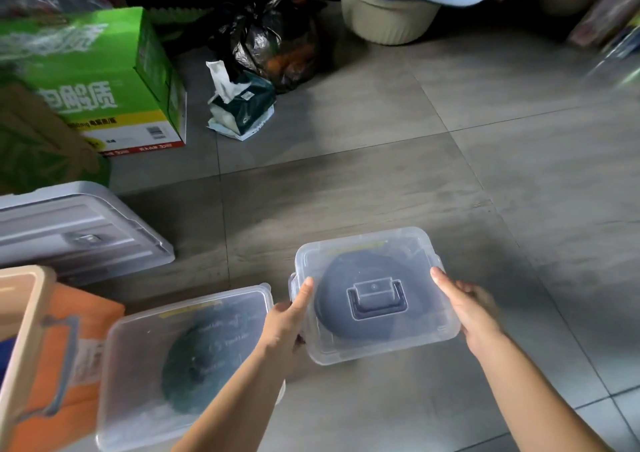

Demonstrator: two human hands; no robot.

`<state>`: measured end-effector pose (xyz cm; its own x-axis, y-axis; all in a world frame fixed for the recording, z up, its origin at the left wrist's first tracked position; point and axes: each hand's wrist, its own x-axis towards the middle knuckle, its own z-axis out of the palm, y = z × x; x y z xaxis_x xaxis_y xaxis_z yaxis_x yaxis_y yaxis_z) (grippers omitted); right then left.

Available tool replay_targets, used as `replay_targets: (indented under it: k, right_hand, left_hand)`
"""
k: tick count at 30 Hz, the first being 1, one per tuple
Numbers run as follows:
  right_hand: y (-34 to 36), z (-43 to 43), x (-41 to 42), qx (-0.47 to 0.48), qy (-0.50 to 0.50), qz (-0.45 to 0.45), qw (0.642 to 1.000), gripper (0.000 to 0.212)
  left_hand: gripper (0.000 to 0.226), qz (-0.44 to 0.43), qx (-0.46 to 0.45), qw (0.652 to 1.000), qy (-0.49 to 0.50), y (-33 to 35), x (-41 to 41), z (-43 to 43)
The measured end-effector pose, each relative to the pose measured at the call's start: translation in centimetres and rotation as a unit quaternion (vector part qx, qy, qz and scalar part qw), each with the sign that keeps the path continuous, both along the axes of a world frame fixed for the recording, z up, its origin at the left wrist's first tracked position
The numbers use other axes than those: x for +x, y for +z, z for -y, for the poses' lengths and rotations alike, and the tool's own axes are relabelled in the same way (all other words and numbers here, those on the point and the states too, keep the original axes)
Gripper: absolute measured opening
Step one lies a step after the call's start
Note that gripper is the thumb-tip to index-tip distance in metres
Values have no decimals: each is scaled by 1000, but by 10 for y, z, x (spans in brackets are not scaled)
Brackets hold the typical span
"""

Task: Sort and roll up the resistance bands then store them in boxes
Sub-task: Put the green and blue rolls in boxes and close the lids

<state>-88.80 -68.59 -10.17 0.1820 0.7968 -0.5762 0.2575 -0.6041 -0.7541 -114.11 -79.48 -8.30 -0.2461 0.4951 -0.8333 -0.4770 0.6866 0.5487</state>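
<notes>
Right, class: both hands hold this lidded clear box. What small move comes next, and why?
Probably place the held box beside the other lidded box: lid on, rolled band inside, left hand and right hand gripping its sides.

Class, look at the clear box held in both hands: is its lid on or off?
On. The lid, handle flat, covers the box; the dark rolled band shows through it.
</notes>
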Motion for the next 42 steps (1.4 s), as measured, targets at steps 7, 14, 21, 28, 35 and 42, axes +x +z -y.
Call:
replay_targets:
  k: [7, 14, 21, 28, 35, 42]
  right_hand:
    - [5, 13, -11, 159, 63, 108, 979, 25]
    - [0, 31, -15, 146, 68, 42, 986, 70]
    - [5, 33, -19, 178, 104, 112, 972, 64]
    - [12, 6, -22, 166, 168, 172, 956, 66]
    - [40, -1, -79, 314, 161, 231, 907, 44]
    - [84, 44, -222, 379, 399, 56, 833, 33]
  left_hand:
    - [25, -334, 115, 935, -22, 7, 17, 4]
    - [47, -333, 148, 931, 26, 3, 37, 10]
    - [46, -354, 153, 922, 33, -1, 42, 7]
    - [47, -319, 150, 936, 5, 1, 30, -21]
    - [7, -353, 169, 905, -166, 38, -29, -13]
    - [23, -522, 102, 807, -257, 119, -162, 16]
